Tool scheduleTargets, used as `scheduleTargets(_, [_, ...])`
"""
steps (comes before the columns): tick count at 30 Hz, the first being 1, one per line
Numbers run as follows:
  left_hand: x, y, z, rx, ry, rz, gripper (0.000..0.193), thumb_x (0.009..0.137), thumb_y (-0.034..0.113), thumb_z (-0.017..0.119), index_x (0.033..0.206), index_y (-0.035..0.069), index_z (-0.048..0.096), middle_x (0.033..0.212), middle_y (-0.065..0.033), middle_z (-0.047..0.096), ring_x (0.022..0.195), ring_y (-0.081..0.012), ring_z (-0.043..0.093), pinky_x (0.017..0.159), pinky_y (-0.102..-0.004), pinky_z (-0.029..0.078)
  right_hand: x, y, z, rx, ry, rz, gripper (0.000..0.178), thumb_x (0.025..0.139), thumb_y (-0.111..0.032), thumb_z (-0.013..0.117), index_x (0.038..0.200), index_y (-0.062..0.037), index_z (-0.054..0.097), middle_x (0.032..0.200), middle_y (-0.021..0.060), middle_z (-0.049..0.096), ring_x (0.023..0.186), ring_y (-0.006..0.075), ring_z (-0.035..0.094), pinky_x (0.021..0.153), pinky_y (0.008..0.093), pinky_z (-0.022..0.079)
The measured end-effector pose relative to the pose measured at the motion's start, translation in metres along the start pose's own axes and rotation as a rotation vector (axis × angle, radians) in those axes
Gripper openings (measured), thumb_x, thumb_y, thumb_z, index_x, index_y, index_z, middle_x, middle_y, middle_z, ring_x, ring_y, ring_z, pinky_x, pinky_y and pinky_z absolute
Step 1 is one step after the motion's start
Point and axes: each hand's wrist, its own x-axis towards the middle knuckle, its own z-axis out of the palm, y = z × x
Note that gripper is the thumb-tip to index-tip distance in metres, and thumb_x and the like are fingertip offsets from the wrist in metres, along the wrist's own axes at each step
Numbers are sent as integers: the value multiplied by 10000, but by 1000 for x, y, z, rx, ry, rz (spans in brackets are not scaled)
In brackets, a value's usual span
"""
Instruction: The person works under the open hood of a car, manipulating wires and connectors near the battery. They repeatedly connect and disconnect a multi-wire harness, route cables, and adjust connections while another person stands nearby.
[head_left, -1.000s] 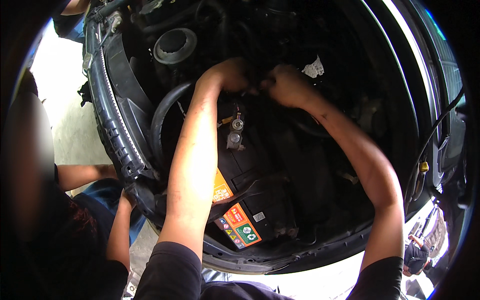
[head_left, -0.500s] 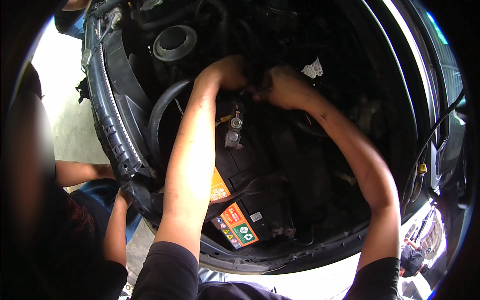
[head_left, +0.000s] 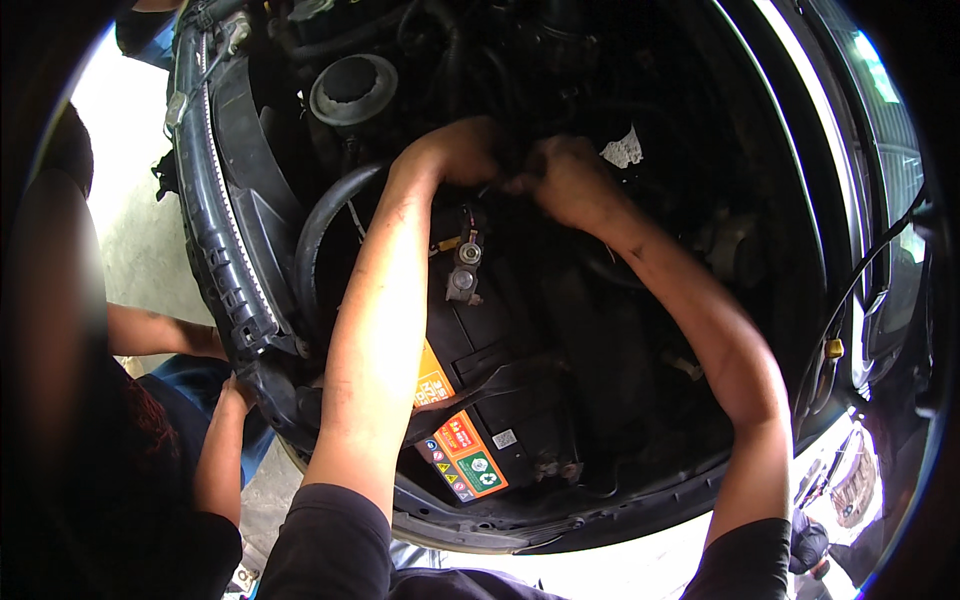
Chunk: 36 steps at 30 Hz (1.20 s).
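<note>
Both my arms reach deep into a car's engine bay. My left hand (head_left: pixel 462 150) bends to the right over dark parts beyond the battery, its fingers lost in shadow. Close beside it, my right hand (head_left: pixel 570 185) is curled, with its fingertips pointing toward the left one. Whatever lies between the two hands is too dark to make out. Nearer to me sits a black car battery (head_left: pixel 520 410) with an orange label (head_left: pixel 470 455). A metal terminal clamp (head_left: pixel 465 268) is at its far end, just below my hands. A black strap (head_left: pixel 480 388) crosses the battery top.
A round black cap-like part (head_left: pixel 355 90) and a thick curved hose (head_left: pixel 318 225) lie left of my hands. The radiator edge (head_left: pixel 225 190) runs along the left side. Another person's hand (head_left: pixel 238 392) rests by the front corner. A torn whitish patch (head_left: pixel 623 148) shows right of my hands.
The view has shifted slightly, so the battery appears a little lower and further left. My right wrist has turned a little, while both hands stay close together at the same spot.
</note>
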Motion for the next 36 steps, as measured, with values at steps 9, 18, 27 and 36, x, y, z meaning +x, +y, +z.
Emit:
scheduleTargets(9, [-4,4,-6,67,-47,-12,334,812,247,847,1088,64,796,1010,-153,788,937,-288,747,851,-429,569,4,-2,0,-158,42,74,196,946,-172,714,978,21,728,1005,269,726,1007,461,696,884,527,555])
scheduleTargets(18, [-4,4,-5,26,11,-42,361,813,223,836,1153,108,799,1119,-141,785,1033,-298,740,910,-413,571,-4,-2,-3,-228,-73,-57,324,918,-280,776,978,32,707,985,257,731,998,413,717,828,493,582])
scheduleTargets(27, [-4,2,-3,6,10,-47,411,821,300,856,1147,65,771,1063,-169,778,975,-317,733,864,-423,562,2,7,8,-215,35,-65,260,957,-226,728,960,33,711,886,260,731,821,424,734,712,484,592])
scheduleTargets(36, [1,7,-3,-58,-13,46,436,819,261,833,1207,73,765,1125,-168,777,1052,-314,740,930,-428,563,2,-4,-2,-13,159,-19,177,910,-120,757,971,16,663,869,236,735,828,416,739,706,473,592])
